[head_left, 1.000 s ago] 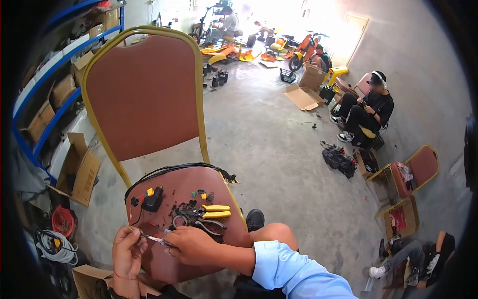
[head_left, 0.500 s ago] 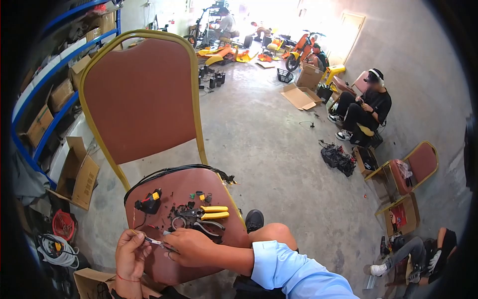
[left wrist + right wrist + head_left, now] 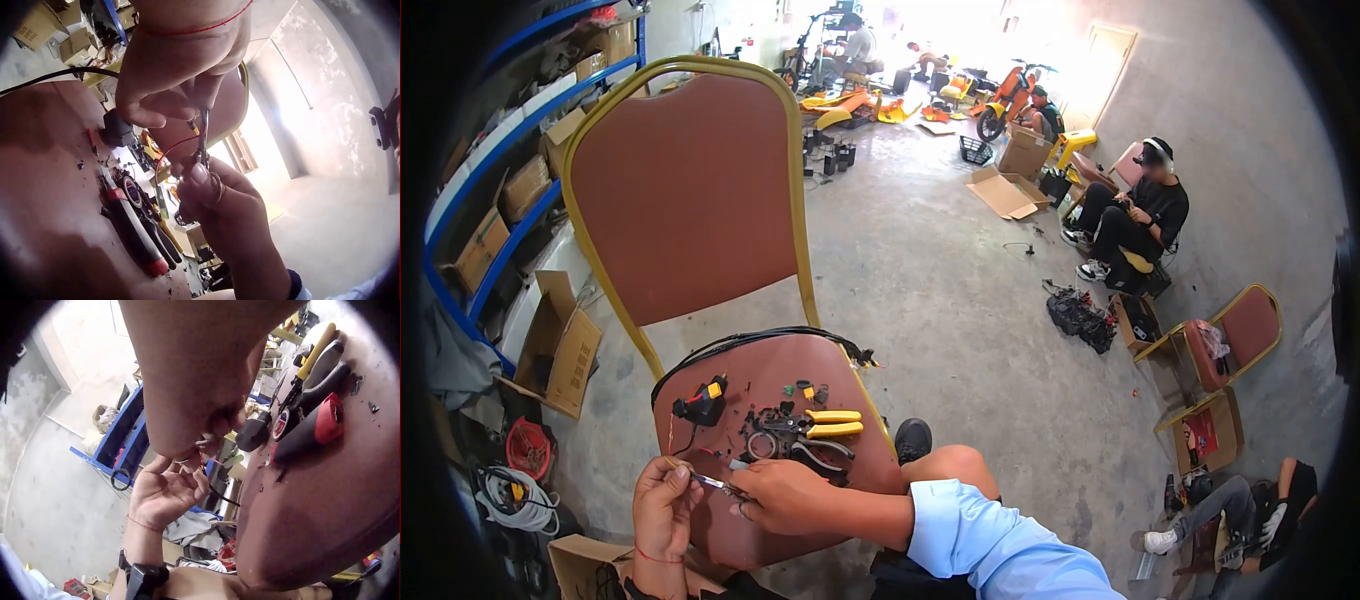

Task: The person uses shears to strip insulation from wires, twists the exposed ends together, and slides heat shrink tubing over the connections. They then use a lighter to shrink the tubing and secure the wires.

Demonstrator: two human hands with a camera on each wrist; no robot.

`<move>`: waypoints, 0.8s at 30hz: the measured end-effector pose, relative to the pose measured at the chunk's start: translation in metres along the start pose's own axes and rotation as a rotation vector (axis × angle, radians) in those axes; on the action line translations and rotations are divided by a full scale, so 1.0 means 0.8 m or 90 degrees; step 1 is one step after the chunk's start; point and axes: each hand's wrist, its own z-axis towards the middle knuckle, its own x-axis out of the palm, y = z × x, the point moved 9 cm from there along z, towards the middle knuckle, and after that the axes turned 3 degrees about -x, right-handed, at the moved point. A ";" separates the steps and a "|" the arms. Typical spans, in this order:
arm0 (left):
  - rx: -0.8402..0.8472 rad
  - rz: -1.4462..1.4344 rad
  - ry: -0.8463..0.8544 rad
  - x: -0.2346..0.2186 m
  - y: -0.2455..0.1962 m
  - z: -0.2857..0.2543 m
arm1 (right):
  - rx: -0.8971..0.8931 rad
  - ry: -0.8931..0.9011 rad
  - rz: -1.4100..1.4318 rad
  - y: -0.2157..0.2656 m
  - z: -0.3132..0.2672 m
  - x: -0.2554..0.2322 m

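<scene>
Over the front of a red-brown chair seat [image 3: 740, 540], my two hands work close together. My left hand [image 3: 662, 505] pinches thin wires between thumb and fingers; a red wire [image 3: 167, 152] loops between the hands. My right hand [image 3: 785, 495] pinches a slim silver metal piece [image 3: 204, 131] that spans to the left fingertips; its exact kind I cannot tell. Behind the hands lies a black box [image 3: 703, 408] with a yellow plug. Yellow-handled pliers [image 3: 835, 431], grey-handled pliers [image 3: 825, 455], a tape roll [image 3: 761, 446] and a red-and-black-handled tool [image 3: 134, 231] lie on the seat.
Black cables [image 3: 740, 340] run along the seat's back edge, before the tall backrest [image 3: 690, 190]. Black scraps dot the seat. At left stand blue shelving [image 3: 490, 270], an open carton [image 3: 560, 345] and a red basket [image 3: 528, 447]. A seated person [image 3: 1150, 210] is at right.
The black box with the yellow plug has shifted and turned on the seat. My left hand has moved slightly right; both hands keep their pinch.
</scene>
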 end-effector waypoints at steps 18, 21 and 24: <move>0.069 0.091 0.012 0.005 -0.012 -0.001 | -0.041 -0.041 0.018 0.008 0.001 -0.013; 0.066 0.079 -0.005 0.006 -0.009 -0.003 | -0.040 -0.020 0.000 0.008 0.000 -0.006; 0.074 0.081 -0.014 0.006 -0.012 -0.005 | -0.045 -0.012 -0.005 0.009 0.001 -0.006</move>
